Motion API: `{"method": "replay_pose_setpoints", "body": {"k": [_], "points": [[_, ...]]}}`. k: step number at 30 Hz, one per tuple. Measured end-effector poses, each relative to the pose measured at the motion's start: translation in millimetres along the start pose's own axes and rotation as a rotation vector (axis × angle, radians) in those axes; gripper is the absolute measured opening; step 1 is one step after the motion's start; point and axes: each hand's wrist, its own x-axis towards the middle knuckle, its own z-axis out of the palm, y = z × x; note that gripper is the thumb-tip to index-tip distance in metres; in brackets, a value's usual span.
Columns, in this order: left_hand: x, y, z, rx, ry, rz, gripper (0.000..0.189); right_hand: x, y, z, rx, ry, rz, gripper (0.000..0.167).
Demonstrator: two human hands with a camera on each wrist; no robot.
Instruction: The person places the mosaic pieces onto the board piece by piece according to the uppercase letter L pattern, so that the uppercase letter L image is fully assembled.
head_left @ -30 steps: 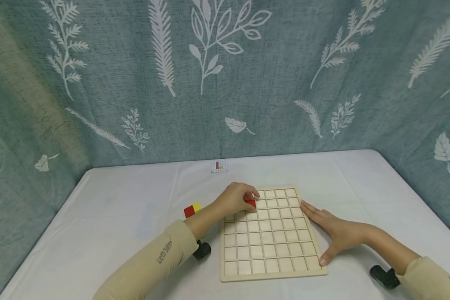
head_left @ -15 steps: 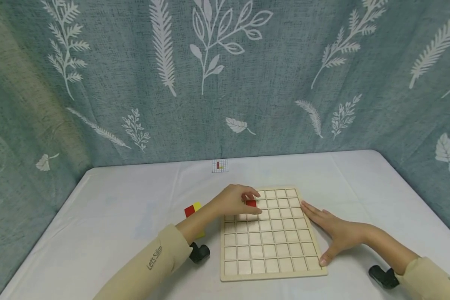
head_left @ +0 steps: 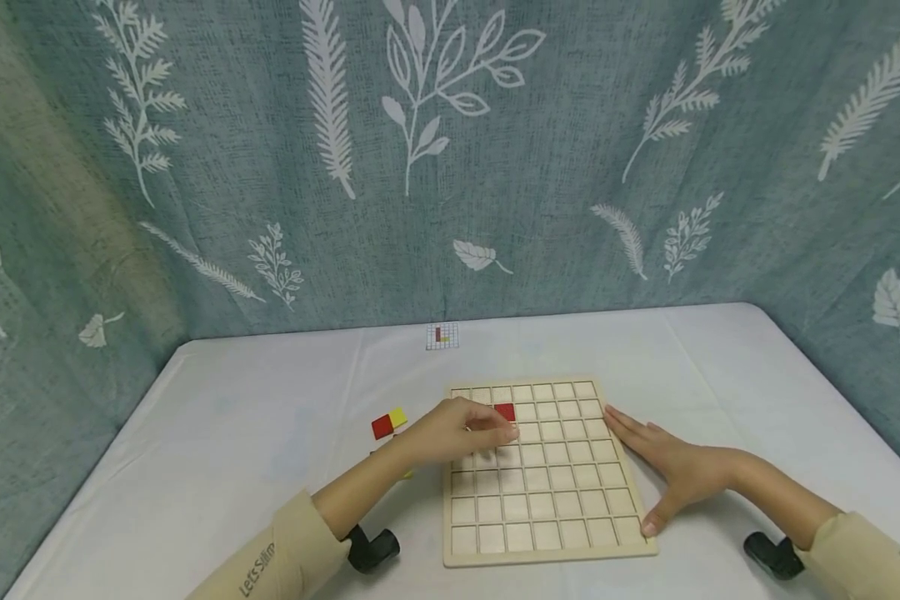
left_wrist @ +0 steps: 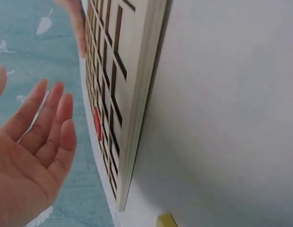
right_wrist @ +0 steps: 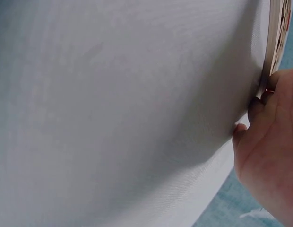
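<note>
The left grip (head_left: 461, 429) is above the board (head_left: 548, 508), holding nothing; its fingers are loosely bent, with a gap between them and the thumb. Just beyond its fingertips, a red tile (head_left: 505, 412) sits in a cell of the board's second row from the far side, third column from the left. The right grip (head_left: 671, 467) is spread wide, thumb and fingers touching the board's right edge. To the left of the left grip, a loose red tile (head_left: 382, 427) and a yellow tile (head_left: 397, 417) lie on the counter (head_left: 270, 450), touching each other; more pieces there are partly hidden by the left forearm. Well beyond the left grip, near the counter's far edge, lies a small gridded card (head_left: 442, 336) with red and yellow marks. A leaf-patterned cloth (head_left: 360, 258) hangs behind the counter.
</note>
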Motion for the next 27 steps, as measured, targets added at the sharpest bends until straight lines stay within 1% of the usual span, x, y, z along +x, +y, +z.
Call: {"method": "replay_pose_setpoints", "body": {"k": [3, 6, 9, 13, 19, 24, 27], "points": [[-9.6, -1.5, -0.5, -0.027, -0.028, -0.010, 0.028, -0.7, 0, 0, 0.010, -0.004, 0.005, 0.132], [-19.4, -3.8, -0.3, -0.055, -0.030, -0.031, 0.027, -1.8, -1, -1, 0.017, -0.008, 0.011, 0.131], [-28.7, -7.5, 0.5, -0.057, -0.021, -0.034, 0.026, -2.2, -2, -1, 0.014, -0.008, 0.015, 0.130], [-40.8, -14.8, 0.0, -0.073, 0.001, -0.040, 0.027, -1.6, -1, -1, -0.001, -0.005, 0.005, 0.131], [-56.7, -23.8, -5.6, -0.131, 0.057, -0.099, 0.031, -0.3, 0, 0, 0.007, -0.009, 0.006, 0.130], [-69.9, -30.2, -14.9, -0.159, 0.099, -0.137, 0.034, 0.0, -2, 1, 0.020, -0.010, 0.020, 0.131], [-78.1, -36.7, -24.5, -0.232, 0.128, -0.164, 0.038, 0.4, -3, 0, 0.009, -0.012, 0.019, 0.130]]}}
